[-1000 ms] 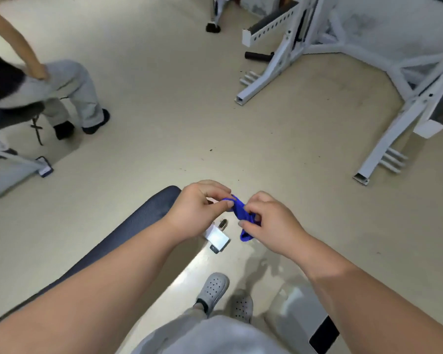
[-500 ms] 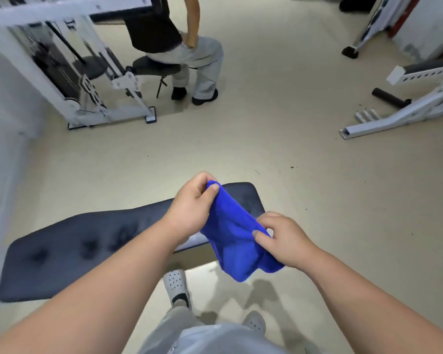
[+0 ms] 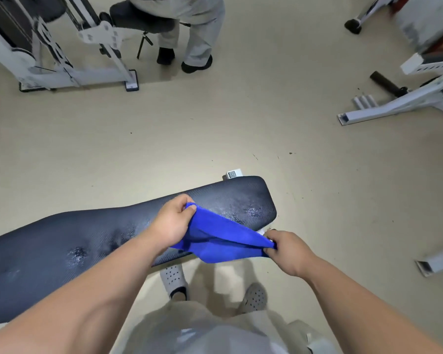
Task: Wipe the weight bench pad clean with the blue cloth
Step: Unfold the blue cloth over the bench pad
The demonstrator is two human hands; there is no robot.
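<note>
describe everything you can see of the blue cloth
The cloth is bright blue, soft and fuzzy-looking, like microfibre. It is stretched between two hands: the left hand pinches its upper left corner, the right hand pinches its right end. The middle sags in loose folds. It overlaps the near edge of the dark pad in view; whether it touches the pad cannot be told.

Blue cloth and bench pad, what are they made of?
The blue cloth is probably soft microfibre: it looks matte and slightly fuzzy, and it folds and sags between the left hand and right hand. The bench pad looks like dark vinyl or fake leather with a fine woven-look grain, a faint sheen and shiny, maybe wet, patches. Shallow dents hint at foam underneath.
</note>
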